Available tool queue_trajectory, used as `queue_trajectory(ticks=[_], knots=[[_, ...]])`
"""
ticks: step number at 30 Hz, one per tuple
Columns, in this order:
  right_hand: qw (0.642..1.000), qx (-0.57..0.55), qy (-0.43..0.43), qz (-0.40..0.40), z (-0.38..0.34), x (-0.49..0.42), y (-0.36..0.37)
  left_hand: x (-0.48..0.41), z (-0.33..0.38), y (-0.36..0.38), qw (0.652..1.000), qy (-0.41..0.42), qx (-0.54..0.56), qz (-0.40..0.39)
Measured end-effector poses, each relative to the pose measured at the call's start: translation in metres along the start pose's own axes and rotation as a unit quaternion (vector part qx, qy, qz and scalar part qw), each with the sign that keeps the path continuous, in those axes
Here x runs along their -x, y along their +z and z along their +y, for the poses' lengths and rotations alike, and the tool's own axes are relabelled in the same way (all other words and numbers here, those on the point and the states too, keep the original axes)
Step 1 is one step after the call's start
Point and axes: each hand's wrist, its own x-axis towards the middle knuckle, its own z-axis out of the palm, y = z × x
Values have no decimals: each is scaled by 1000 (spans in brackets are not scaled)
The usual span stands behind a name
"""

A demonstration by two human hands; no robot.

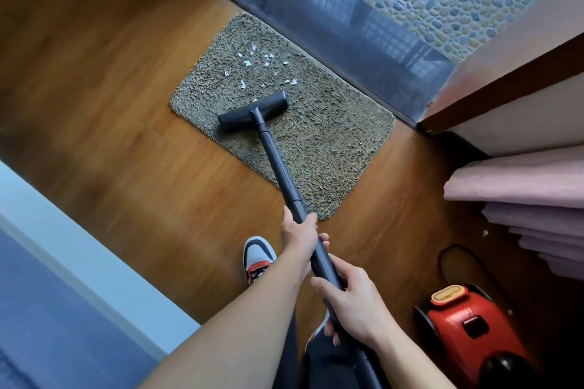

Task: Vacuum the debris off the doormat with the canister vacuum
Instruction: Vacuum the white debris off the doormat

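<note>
The person wears dark trousers (328, 366) and a grey, white and orange-red sneaker (258, 257).

Bare forearms reach forward; the left hand (300, 238) grips the vacuum wand (278, 167) just ahead of the gripping right hand (355, 301).

olive shag doormat (331, 136) | white scraps (247, 63) on its far half | black floor head (243, 117) beside them | red canister (467, 322) at my right

olive-grey doormat (316, 136) — white debris (259, 65), black wand (278, 164), red canister (467, 322)
</note>
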Motion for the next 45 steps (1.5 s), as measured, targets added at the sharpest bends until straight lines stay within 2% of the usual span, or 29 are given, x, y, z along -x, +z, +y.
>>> queue_trajectory(ticks=[15, 21, 28, 34, 45], knots=[[1000, -13, -6, 10, -72, -58, 24, -44, 88, -22, 1000, 10, -3, 6], [999, -28, 22, 7, -61, -36, 20, -17, 71, -20, 1000, -5, -17, 6], [999, -41, 34, 3, -5, 7, -12, 24, 17, 16, 998, -15, -57, -9], [997, -51, 39, 48, 38, 29, -43, 45, -21, 55, 995, -17, -91, -31], [996, -74, 11, 48, 17, 14, -39, 22, -3, 58, 991, 15, -126, -29]])
